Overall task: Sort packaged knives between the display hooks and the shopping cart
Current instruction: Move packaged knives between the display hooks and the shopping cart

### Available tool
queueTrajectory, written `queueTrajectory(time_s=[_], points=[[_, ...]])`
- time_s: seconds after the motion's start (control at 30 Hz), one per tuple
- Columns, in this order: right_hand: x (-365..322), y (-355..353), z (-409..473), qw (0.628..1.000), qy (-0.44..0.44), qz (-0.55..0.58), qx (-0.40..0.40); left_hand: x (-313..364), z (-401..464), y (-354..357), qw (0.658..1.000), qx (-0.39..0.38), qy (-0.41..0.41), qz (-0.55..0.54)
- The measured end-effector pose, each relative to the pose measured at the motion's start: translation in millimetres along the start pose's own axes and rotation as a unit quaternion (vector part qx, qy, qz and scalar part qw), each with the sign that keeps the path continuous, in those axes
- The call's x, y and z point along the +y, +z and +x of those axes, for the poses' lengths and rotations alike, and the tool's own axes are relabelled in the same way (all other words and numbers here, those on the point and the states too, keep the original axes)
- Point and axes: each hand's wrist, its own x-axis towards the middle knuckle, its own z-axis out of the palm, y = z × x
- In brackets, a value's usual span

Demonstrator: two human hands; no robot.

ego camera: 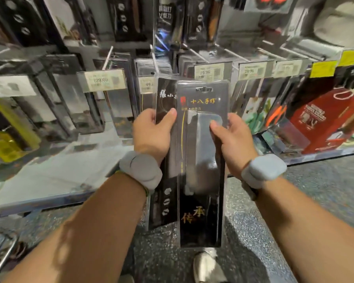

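Clear plastic packs occupy both our hands before the display hooks (pixel 108 56). Our left hand (pixel 151 131) grips the rear knife pack (pixel 165 152), thumb across its front. Our right hand (pixel 231 137) grasps the front knife pack (pixel 202 160), which overlaps the rear pack's right edge, upright, thumb pressing the blister.

Head camera looks forward and down, close over both forearms, facing display hooks (pixel 110 56).
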Motion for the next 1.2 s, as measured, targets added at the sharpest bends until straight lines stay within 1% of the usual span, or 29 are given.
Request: queueTrajectory(time_s=[0.03,0.1,0.17,0.2,0.23,0.3,0.37,0.47,0.53,0.6,0.67,0.77,0.9,0.97,1.1,1.2], points=[[0.9,2.2,-0.2,1.000,0.008,0.010,0.002,-1.2,2.5,-2.2,1.000,-0.007,-0.002,0.001],[5.6,2.5,-0.2,0.999,0.018,0.040,-0.007,-3.7,7.5,-7.1,0.999,-0.014,0.000,0.037],[15.6,1.2,2.8,0.999,0.015,0.045,-0.025,-9.6,10.5,-13.4,0.992,-0.010,0.010,0.123],[20.6,-1.0,2.1,0.998,0.016,0.050,-0.023,-12.9,9.1,-17.3,0.989,-0.013,0.013,0.146],[18.9,-1.0,5.4,0.998,0.019,0.051,-0.008,-13.3,12.9,-19.0,0.988,-0.020,0.026,0.153],[22.7,-1.5,4.8,0.998,0.023,0.059,-0.004,-18.9,13.5,-24.1,0.983,-0.032,0.044,0.176],[24.8,-0.5,4.2,0.998,0.002,0.060,0.014,-24.6,17.2,-26.7,0.978,-0.032,0.063,0.195],[25.2,7.9,5.2,0.998,-0.013,0.050,0.023,-28.4,26.1,-32.3,0.972,-0.043,0.065,0.220],[29.2,16.5,5.0,0.999,-0.010,0.035,0.017,-34.3,32.4,-34.7,0.967,-0.064,0.042,0.241],[33.6,22.4,5.1,0.999,-0.004,0.037,0.018,-39.6,36.6,-34.3,0.966,-0.097,0.032,0.238],[35.8,30.1,5.5,0.999,-0.009,0.019,0.025,-42.1,38.1,-33.2,0.962,-0.116,0.032,0.244],[35.2,40.6,6.5,1.000,-0.019,0.010,0.003,-43.6,41.2,-29.9,0.959,-0.110,0.035,0.257],[38.0,55.5,12.5,1.000,-0.008,0.007,0.006,-39.8,45.8,-31.5,0.969,-0.114,0.030,0.216],[42.3,60.0,15.9,1.000,0.003,0.007,0.004,-38.2,51.1,-33.9,0.970,-0.110,0.025,0.213],[48.1,64.2,20.3,1.000,0.021,-0.017,-0.007,-34.1,60.0,-38.6,0.957,-0.119,0.055,0.260],[54.0,69.0,24.1,0.999,0.035,-0.021,-0.007,-33.6,65.5,-41.5,0.952,-0.140,0.048,0.268]])
